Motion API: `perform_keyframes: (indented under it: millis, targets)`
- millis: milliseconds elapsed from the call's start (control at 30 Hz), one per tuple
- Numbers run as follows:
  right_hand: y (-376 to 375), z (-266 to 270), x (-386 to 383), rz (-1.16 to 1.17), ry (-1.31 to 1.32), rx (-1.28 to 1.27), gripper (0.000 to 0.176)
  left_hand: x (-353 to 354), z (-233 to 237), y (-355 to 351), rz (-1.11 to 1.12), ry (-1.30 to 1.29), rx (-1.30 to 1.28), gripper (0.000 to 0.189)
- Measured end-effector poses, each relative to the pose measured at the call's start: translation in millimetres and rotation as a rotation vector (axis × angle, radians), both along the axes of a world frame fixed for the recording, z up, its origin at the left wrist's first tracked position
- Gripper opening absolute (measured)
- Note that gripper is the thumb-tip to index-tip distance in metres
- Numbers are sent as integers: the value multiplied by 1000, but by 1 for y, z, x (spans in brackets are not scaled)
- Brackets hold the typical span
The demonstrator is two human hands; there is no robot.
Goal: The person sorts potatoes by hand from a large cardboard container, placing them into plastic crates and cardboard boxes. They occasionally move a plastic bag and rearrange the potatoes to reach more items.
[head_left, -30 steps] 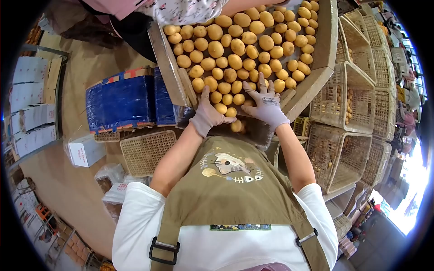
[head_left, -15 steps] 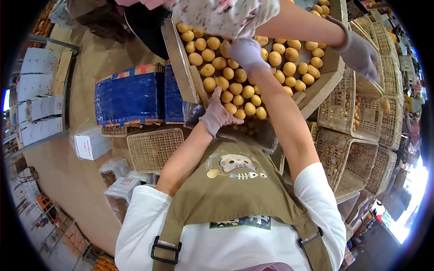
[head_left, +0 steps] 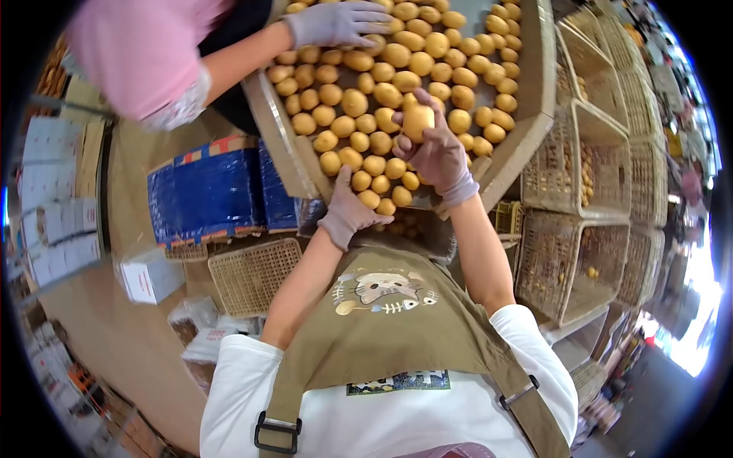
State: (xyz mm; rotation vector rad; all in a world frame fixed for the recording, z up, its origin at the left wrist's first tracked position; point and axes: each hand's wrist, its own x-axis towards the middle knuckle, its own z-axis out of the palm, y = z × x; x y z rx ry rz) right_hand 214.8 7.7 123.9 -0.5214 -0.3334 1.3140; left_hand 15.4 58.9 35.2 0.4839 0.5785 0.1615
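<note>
My gloved right hand is raised over the sorting table, its fingers wrapped round a yellow potato. Under and around it, many loose yellow-brown potatoes lie on the table's grey surface, held in by wooden side boards. At the near left corner of the table, my gloved left hand rests with thumb and fingers spread, beside the nearest potatoes. It holds nothing. Below the table's front lip, more potatoes show in shadow, partly hidden by my apron.
At the far left, a co-worker's gloved hand lies flat over the potatoes. Woven plastic baskets are stacked on the right, some with potatoes inside. To the left stand a blue-wrapped box, an upturned basket and a white carton.
My right hand has come back from the far potatoes and now holds one up. The co-worker's arms have drawn back leftward from across the table. My left hand stays at the corner.
</note>
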Motion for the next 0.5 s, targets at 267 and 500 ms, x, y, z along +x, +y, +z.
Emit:
perform_keyframes:
  millis: [267, 500]
  targets:
    - [-143, 35, 27, -338, -106, -189, 62, -3, -27, 9, -77, -44, -168, 84]
    - [-427, 33, 77, -1734, -14, -59, 31, 2, -2, 18, 14, 247, -710, 112]
